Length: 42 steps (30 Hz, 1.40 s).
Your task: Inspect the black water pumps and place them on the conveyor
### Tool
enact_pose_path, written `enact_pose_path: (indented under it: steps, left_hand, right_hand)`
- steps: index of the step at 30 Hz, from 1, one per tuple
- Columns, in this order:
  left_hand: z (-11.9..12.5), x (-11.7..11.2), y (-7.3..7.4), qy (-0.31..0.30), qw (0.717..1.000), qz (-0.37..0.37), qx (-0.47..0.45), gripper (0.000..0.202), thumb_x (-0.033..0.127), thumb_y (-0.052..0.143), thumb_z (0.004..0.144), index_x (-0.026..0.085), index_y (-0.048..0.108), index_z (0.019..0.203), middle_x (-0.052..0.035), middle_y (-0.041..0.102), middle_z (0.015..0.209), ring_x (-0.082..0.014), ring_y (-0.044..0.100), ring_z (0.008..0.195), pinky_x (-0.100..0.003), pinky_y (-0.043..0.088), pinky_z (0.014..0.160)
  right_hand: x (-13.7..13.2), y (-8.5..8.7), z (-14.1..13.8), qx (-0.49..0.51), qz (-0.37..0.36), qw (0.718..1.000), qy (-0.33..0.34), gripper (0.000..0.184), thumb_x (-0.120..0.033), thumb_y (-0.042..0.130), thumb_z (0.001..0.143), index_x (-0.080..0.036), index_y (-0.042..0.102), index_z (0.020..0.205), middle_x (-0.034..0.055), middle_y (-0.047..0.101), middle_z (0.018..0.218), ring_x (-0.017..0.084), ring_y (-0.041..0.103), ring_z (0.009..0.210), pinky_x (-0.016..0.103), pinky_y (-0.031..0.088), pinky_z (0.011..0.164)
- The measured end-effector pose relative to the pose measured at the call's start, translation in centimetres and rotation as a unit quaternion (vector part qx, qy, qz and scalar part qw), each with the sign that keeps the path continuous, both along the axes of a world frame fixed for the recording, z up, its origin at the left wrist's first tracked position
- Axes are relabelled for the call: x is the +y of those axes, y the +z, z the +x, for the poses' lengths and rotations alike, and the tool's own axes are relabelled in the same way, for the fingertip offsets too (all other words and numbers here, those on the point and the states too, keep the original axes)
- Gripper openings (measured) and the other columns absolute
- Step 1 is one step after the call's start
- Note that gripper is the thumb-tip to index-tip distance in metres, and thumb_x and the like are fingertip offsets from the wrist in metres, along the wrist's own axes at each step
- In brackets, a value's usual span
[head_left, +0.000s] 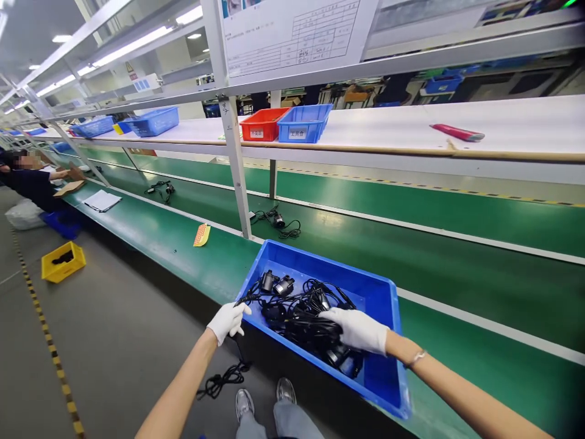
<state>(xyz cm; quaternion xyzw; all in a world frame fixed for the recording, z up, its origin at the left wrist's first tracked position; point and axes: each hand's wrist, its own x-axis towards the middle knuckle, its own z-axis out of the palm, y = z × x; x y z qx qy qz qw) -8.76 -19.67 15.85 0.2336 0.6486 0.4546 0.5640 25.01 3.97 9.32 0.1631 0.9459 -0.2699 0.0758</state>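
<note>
A blue plastic bin (375, 286) sits at the near edge of the green conveyor bench, filled with a tangle of black adapters and cables (299, 308). My left hand (227, 321), in a white glove, is closed at the bin's left corner, pinching a black cable (223, 378) that hangs over the edge down toward the floor. My right hand (356, 329), also gloved, reaches into the bin and rests on the heap of cables, its fingers curled over them.
A black adapter with cable (278, 221) lies on the belt beyond the bin, another (159, 189) farther left. An orange card (202, 234) and papers (102, 200) lie on the bench. Red (262, 124) and blue (304, 122) baskets stand on the shelf. A person (31, 177) works far left; a yellow crate (63, 261) stands on the floor.
</note>
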Motion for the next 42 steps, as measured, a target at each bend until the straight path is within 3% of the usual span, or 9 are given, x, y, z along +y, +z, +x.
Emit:
enact_pose_path:
  steps: [5, 12, 18, 26, 30, 32, 35, 38, 42]
  left_hand:
    - [-0.7, -1.1, -0.5, -0.013, 1.000, -0.001, -0.023, 0.049, 0.066, 0.065, 0.081, 0.017, 0.065, 0.090, 0.0168, 0.025, 0.039, -0.0057, 0.024, 0.034, -0.027, 0.050, 0.057]
    - [-1.0, -2.3, -3.6, -0.014, 1.000, -0.012, -0.020, 0.042, 0.059, 0.059, 0.095, 0.018, 0.067, 0.092, 0.0160, 0.029, 0.044, -0.0065, 0.024, 0.034, -0.028, 0.049, 0.057]
    - [1.0, -4.7, -7.5, -0.006, 0.999, -0.033, 0.014, 0.043, 0.057, 0.054, 0.101, 0.017, 0.065, 0.088, 0.0135, 0.039, 0.049, -0.0067, 0.031, 0.036, -0.027, 0.049, 0.055]
    - [1.7, -5.2, -9.4, -0.018, 0.991, -0.075, 0.111, 0.040, 0.054, 0.055, 0.100, 0.016, 0.066, 0.093, 0.0093, 0.052, 0.055, -0.0090, 0.046, 0.042, -0.030, 0.053, 0.061]
    - [3.6, -4.5, -8.5, -0.001, 0.963, -0.083, 0.255, 0.027, 0.037, 0.058, 0.095, 0.015, 0.065, 0.110, -0.0077, 0.073, 0.089, -0.0251, 0.073, 0.090, -0.044, 0.057, 0.089]
    - [5.3, -3.8, -7.4, -0.006, 0.939, -0.050, 0.339, 0.040, 0.031, 0.049, 0.097, 0.016, 0.056, 0.134, -0.0176, 0.068, 0.127, -0.0319, 0.057, 0.135, -0.051, 0.043, 0.113]
    - [8.7, -0.4, -5.8, -0.151, 0.892, 0.030, 0.426, 0.050, 0.029, 0.037, 0.100, 0.018, 0.049, 0.148, -0.0184, 0.050, 0.155, -0.0307, 0.031, 0.156, -0.053, 0.021, 0.128]
    - [12.1, 6.0, -5.8, -0.346, 0.837, 0.055, 0.419, 0.039, 0.040, 0.059, 0.092, 0.022, 0.069, 0.125, -0.0153, 0.069, 0.133, -0.0328, 0.055, 0.138, -0.048, 0.034, 0.124]
    - [15.5, 13.8, -8.6, -0.516, 0.752, -0.028, 0.409, 0.074, 0.049, 0.090, 0.054, 0.013, 0.074, 0.116, -0.0262, 0.074, 0.120, -0.0499, 0.066, 0.120, -0.062, 0.046, 0.109]
  right_hand:
    - [0.8, 3.1, 2.0, 0.053, -0.083, 0.991, -0.089, 0.060, -0.020, 0.059, 0.082, -0.026, 0.061, 0.142, 0.0057, 0.070, 0.138, 0.031, 0.067, 0.125, 0.042, 0.052, 0.111]
    - [1.3, 5.3, 1.1, 0.081, -0.183, 0.961, -0.190, 0.061, -0.050, 0.064, 0.088, -0.020, 0.059, 0.141, 0.0067, 0.069, 0.142, 0.032, 0.066, 0.127, 0.041, 0.055, 0.108]
    - [0.8, 6.2, -0.9, 0.100, -0.166, 0.941, -0.277, 0.053, -0.057, 0.072, 0.080, -0.022, 0.070, 0.120, 0.0114, 0.080, 0.115, 0.043, 0.073, 0.108, 0.055, 0.056, 0.099]
    - [-0.4, 6.0, -0.7, 0.183, -0.267, 0.883, -0.339, 0.053, -0.063, 0.061, 0.088, -0.020, 0.067, 0.118, 0.0127, 0.076, 0.127, 0.037, 0.069, 0.119, 0.052, 0.055, 0.104]
    - [0.1, 6.1, -0.9, 0.224, -0.335, 0.851, -0.336, 0.046, -0.061, 0.062, 0.088, -0.022, 0.074, 0.109, 0.0098, 0.079, 0.121, 0.035, 0.070, 0.118, 0.050, 0.054, 0.107]
    - [0.6, 6.1, -0.8, 0.239, -0.351, 0.840, -0.338, 0.045, -0.060, 0.064, 0.088, -0.021, 0.075, 0.107, 0.0105, 0.080, 0.118, 0.035, 0.071, 0.115, 0.051, 0.053, 0.108]
    - [1.7, 6.1, -0.6, 0.255, -0.365, 0.831, -0.334, 0.046, -0.059, 0.066, 0.089, -0.020, 0.075, 0.111, 0.0123, 0.079, 0.118, 0.032, 0.072, 0.114, 0.052, 0.052, 0.108]
    - [3.3, 5.9, -0.8, 0.260, -0.365, 0.835, -0.321, 0.047, -0.057, 0.068, 0.091, -0.018, 0.074, 0.116, 0.0130, 0.078, 0.121, 0.030, 0.070, 0.117, 0.053, 0.048, 0.111]
    - [5.9, 4.5, -1.3, 0.253, -0.354, 0.851, -0.293, 0.046, -0.053, 0.072, 0.091, -0.018, 0.071, 0.122, 0.0111, 0.075, 0.124, 0.029, 0.067, 0.121, 0.055, 0.043, 0.114]
